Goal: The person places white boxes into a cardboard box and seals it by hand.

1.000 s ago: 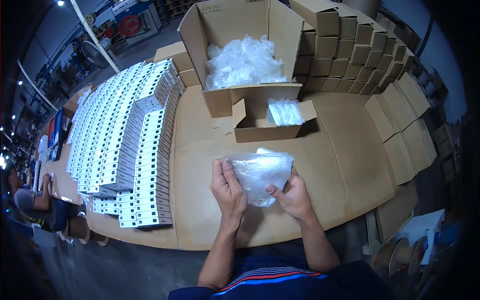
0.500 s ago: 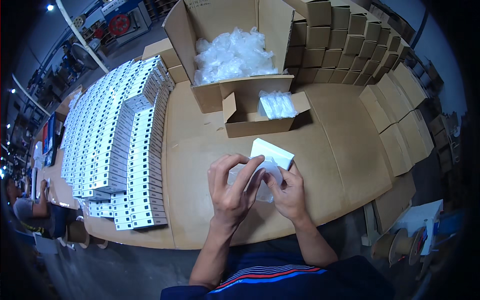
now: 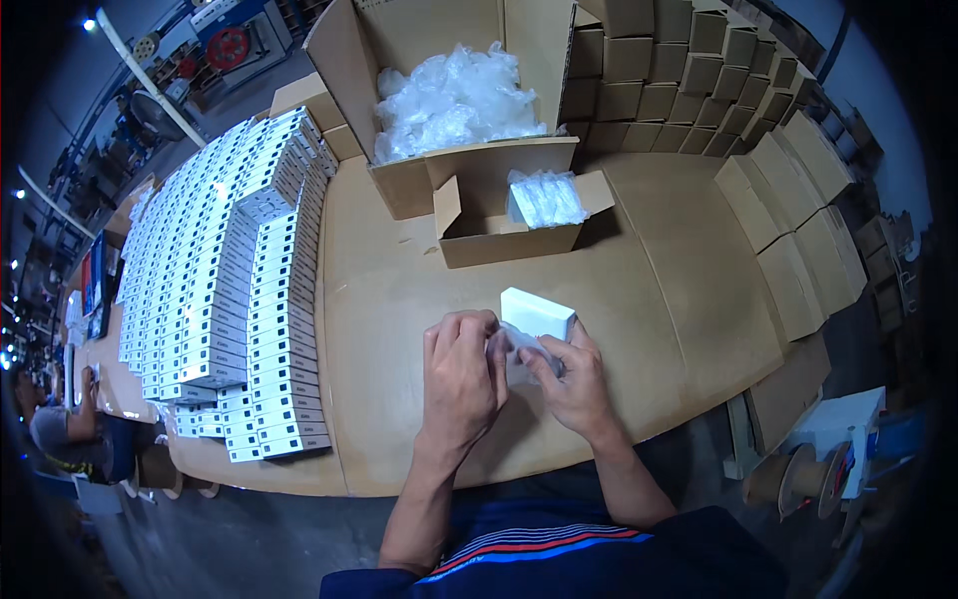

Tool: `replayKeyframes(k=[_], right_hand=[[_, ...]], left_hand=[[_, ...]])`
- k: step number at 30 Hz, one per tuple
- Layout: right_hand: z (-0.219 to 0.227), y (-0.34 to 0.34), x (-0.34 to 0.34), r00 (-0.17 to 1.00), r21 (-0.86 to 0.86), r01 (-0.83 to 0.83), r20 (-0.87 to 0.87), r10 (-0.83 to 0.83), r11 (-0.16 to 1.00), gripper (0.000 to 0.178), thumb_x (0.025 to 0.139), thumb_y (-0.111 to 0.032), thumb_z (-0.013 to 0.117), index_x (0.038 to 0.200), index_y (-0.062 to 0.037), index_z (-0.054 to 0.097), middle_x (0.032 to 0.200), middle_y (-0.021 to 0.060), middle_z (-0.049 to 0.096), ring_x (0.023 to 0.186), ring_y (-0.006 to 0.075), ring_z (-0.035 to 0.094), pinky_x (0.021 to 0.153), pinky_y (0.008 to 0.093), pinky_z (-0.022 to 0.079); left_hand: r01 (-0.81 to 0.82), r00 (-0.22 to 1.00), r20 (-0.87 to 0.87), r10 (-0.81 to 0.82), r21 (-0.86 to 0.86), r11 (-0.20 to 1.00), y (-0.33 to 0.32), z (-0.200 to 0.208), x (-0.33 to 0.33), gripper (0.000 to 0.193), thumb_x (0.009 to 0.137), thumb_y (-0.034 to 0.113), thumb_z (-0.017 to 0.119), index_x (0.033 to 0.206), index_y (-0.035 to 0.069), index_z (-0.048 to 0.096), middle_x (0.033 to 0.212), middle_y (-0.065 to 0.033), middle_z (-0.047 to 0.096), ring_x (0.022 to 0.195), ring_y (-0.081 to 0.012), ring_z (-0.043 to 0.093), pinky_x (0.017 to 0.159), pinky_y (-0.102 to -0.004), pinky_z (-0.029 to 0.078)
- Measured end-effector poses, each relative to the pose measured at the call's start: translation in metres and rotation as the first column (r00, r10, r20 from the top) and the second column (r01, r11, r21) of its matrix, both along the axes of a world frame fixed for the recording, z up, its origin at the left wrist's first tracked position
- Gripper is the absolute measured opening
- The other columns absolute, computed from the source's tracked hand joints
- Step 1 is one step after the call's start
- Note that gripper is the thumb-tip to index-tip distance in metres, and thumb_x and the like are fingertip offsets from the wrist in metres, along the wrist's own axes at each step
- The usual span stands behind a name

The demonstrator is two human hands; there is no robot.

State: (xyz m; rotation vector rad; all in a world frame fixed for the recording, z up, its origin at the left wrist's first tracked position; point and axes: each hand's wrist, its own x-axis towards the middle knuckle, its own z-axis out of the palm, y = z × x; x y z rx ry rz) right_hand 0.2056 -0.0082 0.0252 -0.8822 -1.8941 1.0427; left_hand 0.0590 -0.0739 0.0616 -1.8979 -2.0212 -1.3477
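Over the table's middle, my right hand grips a small white box from its right side, its thumb pressed over a translucent plastic bag. The bag lies against the box's near side, partly hidden by my fingers. My left hand is closed at the bag's left edge, fingertips pinching the film. Just beyond my hands stands an open brown carton, with several bagged packs upright at its right end.
Behind the carton, a large cardboard box holds a heap of clear plastic bags. White boxes are stacked along the left. Brown cartons line the back right, and open cartons stand right. A person sits far left.
My left fingers have gone from spread around the bag to bunched together on its edge. The white box has tilted and shifted slightly down. The whole view has moved a little.
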Motion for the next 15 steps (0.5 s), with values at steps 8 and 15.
replayKeyframes(k=[8,15], right_hand=[[-0.003,0.003,0.032,0.966,-0.054,-0.187,0.170,0.193,0.981,0.026,0.090,-0.021,0.076,0.091,0.0045,0.069,0.101,0.0251,0.057,0.092,0.0397,0.060,0.081,0.0443,0.049],[-0.010,0.006,0.037,0.972,-0.150,-0.131,0.177,0.157,0.980,0.021,0.090,-0.018,0.077,0.094,0.0029,0.073,0.102,0.0191,0.060,0.091,0.0297,0.061,0.080,0.0383,0.049]], left_hand=[[0.108,0.831,0.555,0.034,-0.222,0.969,0.010,0.002,-0.030,0.017,0.102,0.010,0.060,0.114,0.001,0.053,0.046,0.0022,0.046,0.041,-0.0085,0.049,0.042,-0.0286,0.037],[-0.103,0.742,0.668,-0.060,0.201,0.974,0.022,-0.035,-0.049,0.033,0.102,0.018,0.062,0.128,0.003,0.047,0.089,-0.0079,0.066,0.088,-0.0108,0.064,0.074,-0.0297,0.048]])
